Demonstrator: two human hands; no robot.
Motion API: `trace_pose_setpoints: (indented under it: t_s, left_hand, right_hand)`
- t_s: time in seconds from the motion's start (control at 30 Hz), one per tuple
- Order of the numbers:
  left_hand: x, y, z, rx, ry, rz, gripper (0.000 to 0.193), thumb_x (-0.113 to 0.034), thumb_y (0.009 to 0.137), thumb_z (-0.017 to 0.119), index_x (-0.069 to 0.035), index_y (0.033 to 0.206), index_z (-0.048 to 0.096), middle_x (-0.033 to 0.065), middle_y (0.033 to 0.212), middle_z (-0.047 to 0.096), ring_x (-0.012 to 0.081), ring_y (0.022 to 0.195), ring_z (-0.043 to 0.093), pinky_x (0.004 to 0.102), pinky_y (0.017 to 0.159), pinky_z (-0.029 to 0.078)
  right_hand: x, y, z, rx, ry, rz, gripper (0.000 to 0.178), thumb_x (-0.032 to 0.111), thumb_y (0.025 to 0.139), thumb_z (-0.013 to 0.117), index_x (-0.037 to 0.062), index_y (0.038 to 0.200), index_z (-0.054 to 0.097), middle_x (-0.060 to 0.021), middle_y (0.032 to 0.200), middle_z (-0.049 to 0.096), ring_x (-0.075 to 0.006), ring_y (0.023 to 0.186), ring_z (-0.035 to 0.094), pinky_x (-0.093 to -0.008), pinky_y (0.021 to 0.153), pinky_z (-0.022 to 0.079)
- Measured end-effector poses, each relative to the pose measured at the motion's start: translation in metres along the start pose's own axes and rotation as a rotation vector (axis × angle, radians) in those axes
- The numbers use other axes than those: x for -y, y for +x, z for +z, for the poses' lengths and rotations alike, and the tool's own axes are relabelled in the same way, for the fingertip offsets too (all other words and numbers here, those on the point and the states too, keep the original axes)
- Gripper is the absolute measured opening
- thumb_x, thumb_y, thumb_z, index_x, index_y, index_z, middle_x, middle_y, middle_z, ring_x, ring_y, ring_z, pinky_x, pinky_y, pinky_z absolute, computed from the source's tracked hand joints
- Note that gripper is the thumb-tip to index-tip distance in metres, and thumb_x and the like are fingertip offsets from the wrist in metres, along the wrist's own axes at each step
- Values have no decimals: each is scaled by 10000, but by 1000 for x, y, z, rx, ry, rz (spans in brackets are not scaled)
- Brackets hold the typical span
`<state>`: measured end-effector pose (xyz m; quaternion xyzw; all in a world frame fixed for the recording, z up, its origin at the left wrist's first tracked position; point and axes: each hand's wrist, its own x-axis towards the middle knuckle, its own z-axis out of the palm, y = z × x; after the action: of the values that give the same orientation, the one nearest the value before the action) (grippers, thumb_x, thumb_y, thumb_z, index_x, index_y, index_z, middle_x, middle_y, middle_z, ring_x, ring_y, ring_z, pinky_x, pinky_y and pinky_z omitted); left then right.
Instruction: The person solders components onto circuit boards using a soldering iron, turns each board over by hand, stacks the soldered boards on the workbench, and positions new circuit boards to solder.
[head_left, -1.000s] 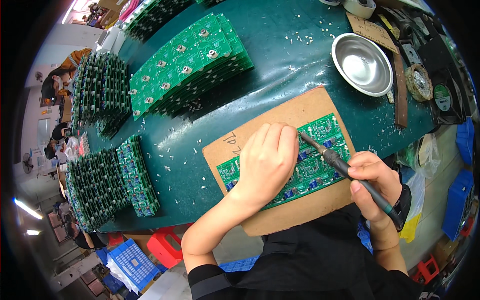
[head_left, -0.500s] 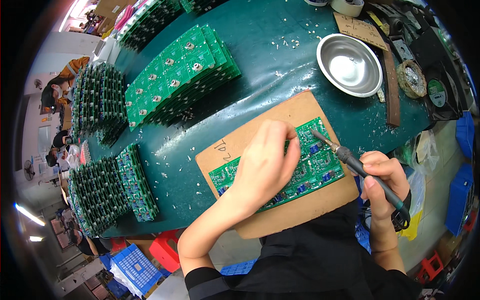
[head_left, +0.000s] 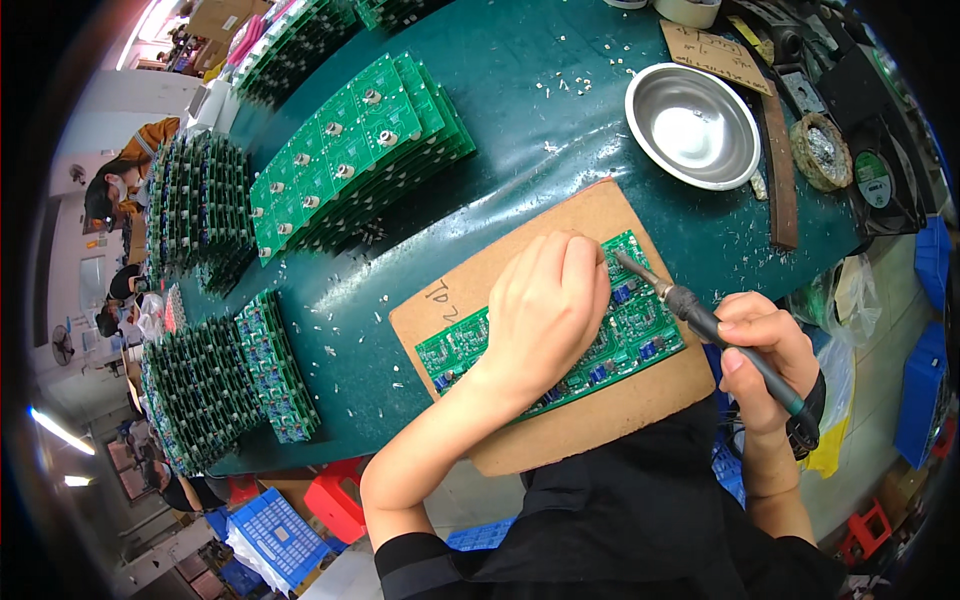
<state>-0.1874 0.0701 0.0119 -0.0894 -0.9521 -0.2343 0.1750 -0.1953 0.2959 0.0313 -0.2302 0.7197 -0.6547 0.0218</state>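
A green circuit board (head_left: 652, 322) with blue components lies on a brown cardboard sheet (head_left: 570, 215), tilted across the near part of the bench. My right hand (head_left: 768, 350) grips a soldering iron (head_left: 697, 312) by its dark handle. The iron's tip points at the board's far right portion, close to my left fingertips. Bent over the middle of the board is my left hand (head_left: 550, 305), its fingers drawn together. Whatever the left fingers pinch is hidden behind the hand.
Green boards with round metal parts (head_left: 350, 150) are stacked at the far left. Rows of upright boards (head_left: 200, 385) line the left side. A steel bowl (head_left: 693, 127) sits far right, beside a wooden strip (head_left: 779, 180) and a tape roll (head_left: 821, 155). Small clippings dot the green bench.
My left hand has shifted slightly farther away and to the right, its fingers closer together. The iron's tip has moved slightly left and away, near those fingers. The board stays on the cardboard.
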Motion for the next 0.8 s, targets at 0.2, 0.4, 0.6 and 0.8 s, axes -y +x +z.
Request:
trace_pose_setpoints:
  t_s: [0.2, 0.4, 0.6, 0.8]
  left_hand:
    - [-1, 2, 5, 38, 118, 41, 137, -50, 800, 681, -56, 855, 556, 97, 804, 584, 286, 723, 602, 388, 643, 491]
    - [-4, -2, -5, 23, -28, -3, 103, -27, 826, 637, -35, 875, 547, 127, 814, 582, 318, 761, 596, 418, 687, 483]
    - [9, -14, -28, 32, -287, -23, 131, 1, 860, 614, -38, 985, 600, 141, 882, 609, 297, 796, 609, 392, 711, 493]
    - [19, -90, -97, -47, -286, -310, 149, 38, 831, 648, -20, 958, 597, 98, 854, 581, 210, 718, 577, 318, 621, 481]
  right_hand:
    - [-2, -2, 0, 1, 44, 58, 168, -21, 771, 616, -37, 938, 626, -168, 881, 640, -169, 733, 593, -266, 643, 469]
    - [-10, -11, -39, -402, -242, 102, 301, 82, 919, 564, -41, 1192, 591, -162, 1056, 647, -128, 824, 608, -265, 765, 489]
    - [-33, 4, -72, -333, -955, 65, 368, 158, 999, 538, 103, 1363, 555, -113, 1096, 656, -189, 1036, 598, -321, 924, 450]
    - [14, -35, 7, -188, -379, -48, 344, 71, 949, 559, 8, 1286, 547, -167, 1078, 614, -217, 958, 622, -316, 866, 483]
